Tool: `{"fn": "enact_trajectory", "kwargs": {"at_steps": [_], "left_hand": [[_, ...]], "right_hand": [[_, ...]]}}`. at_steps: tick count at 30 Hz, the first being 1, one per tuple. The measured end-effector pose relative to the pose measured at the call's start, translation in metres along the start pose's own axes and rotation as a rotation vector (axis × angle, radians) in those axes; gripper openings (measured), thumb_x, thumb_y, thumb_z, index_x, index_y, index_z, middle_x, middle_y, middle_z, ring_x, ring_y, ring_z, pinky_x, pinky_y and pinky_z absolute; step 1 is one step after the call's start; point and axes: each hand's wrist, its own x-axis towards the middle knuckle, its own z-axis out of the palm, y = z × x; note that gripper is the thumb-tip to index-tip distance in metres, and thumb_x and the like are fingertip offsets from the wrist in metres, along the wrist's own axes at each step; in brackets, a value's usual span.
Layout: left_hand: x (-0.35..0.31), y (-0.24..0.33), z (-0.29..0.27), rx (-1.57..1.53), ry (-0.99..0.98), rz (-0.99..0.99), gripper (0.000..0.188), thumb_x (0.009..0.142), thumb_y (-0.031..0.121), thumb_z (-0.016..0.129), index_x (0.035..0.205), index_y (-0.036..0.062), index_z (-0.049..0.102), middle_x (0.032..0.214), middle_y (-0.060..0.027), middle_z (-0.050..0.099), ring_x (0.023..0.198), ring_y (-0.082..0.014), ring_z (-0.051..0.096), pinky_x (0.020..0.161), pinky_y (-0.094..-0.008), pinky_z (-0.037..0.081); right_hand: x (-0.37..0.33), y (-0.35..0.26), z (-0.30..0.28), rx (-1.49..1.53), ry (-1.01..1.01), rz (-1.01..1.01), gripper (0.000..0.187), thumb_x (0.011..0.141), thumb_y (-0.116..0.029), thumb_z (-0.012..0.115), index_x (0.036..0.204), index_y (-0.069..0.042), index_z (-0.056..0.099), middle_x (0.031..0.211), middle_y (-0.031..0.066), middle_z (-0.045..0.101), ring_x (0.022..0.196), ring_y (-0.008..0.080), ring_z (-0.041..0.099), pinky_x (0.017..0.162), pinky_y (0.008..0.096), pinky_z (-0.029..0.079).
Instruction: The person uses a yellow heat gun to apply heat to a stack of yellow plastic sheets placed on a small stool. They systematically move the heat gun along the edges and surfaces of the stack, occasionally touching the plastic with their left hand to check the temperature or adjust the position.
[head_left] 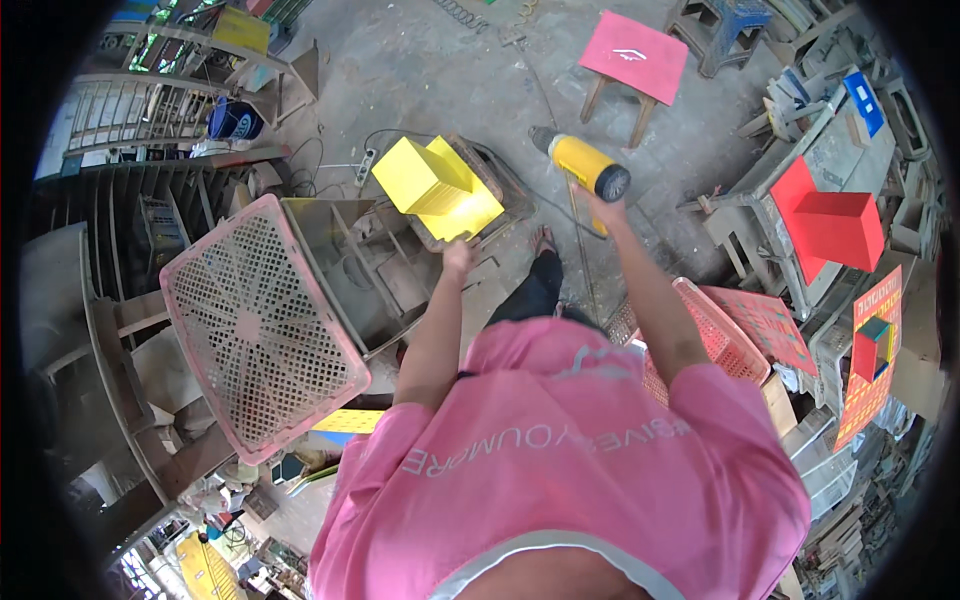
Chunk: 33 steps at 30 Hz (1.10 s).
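Note:
A yellow heat gun (582, 162) with a black rear end is gripped by its handle in my right hand (606, 210). Its nozzle points to the far left, held in the air right of the yellow piece. My left hand (460, 256) is closed at the near edge of a bright yellow board (462, 212), its fingertips partly hidden. A yellow box-shaped part (415, 176) stands up from that board. Beneath them is a dark worn stand (515, 195).
A pink plastic crate (265, 325) lies at left on wooden frames. Ahead stands a pink-topped stool (632, 58). At right, a red board with a box part (840, 225) rests on a worn table (838, 150). A power strip (365, 166) and cables lie on the floor.

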Motion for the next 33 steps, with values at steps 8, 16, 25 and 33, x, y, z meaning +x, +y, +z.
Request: {"fn": "enact_trajectory", "kwargs": {"at_steps": [8, 16, 25, 33], "left_hand": [[-0.012, -0.025, 0.015, 0.562, -0.322, 0.005, 0.038, 0.091, 0.03, 0.052, 0.112, 0.0013, 0.067, 0.117, -0.0118, 0.066, 0.098, -0.0237, 0.063, 0.086, -0.0333, 0.05], [0.016, 0.001, 0.118, 0.242, -0.342, -0.431, 0.132, 0.065, 0.067, 0.076, 0.145, -0.0162, 0.01, 0.145, -0.0307, 0.037, 0.134, -0.035, 0.041, 0.11, -0.0384, 0.036], [0.085, -0.017, 0.268, 0.77, 0.022, -0.767, 0.136, 0.057, 0.065, 0.081, 0.153, 0.0043, 0.005, 0.136, -0.0272, 0.049, 0.12, -0.0378, 0.056, 0.1, -0.0458, 0.046], [0.108, -0.013, 0.257, 0.716, 0.075, -0.753, 0.107, 0.073, 0.053, 0.071, 0.153, 0.0085, 0.016, 0.122, -0.029, 0.058, 0.106, -0.0402, 0.063, 0.09, -0.0465, 0.051]], "right_hand": [[0.103, -0.099, 0.024, -0.315, -0.189, -0.285, 0.063, 0.071, -0.033, 0.087, 0.116, 0.002, 0.06, 0.111, 0.0093, 0.067, 0.102, 0.0172, 0.064, 0.092, 0.033, 0.05], [0.235, -0.104, 0.062, -0.152, -0.512, -0.255, 0.044, 0.079, -0.025, 0.081, 0.112, 0.0, 0.063, 0.103, 0.0058, 0.068, 0.09, 0.0144, 0.064, 0.082, 0.0309, 0.051], [0.352, -0.067, 0.112, -0.47, -1.101, 0.119, 0.039, 0.077, -0.018, 0.083, 0.109, -0.002, 0.065, 0.096, 0.0024, 0.068, 0.078, 0.0114, 0.061, 0.074, 0.0292, 0.052], [0.375, 0.022, 0.067, -0.342, -1.224, -0.024, 0.068, 0.064, -0.023, 0.091, 0.121, -0.003, 0.059, 0.119, 0.0119, 0.064, 0.11, 0.0192, 0.06, 0.1, 0.035, 0.044]]}}
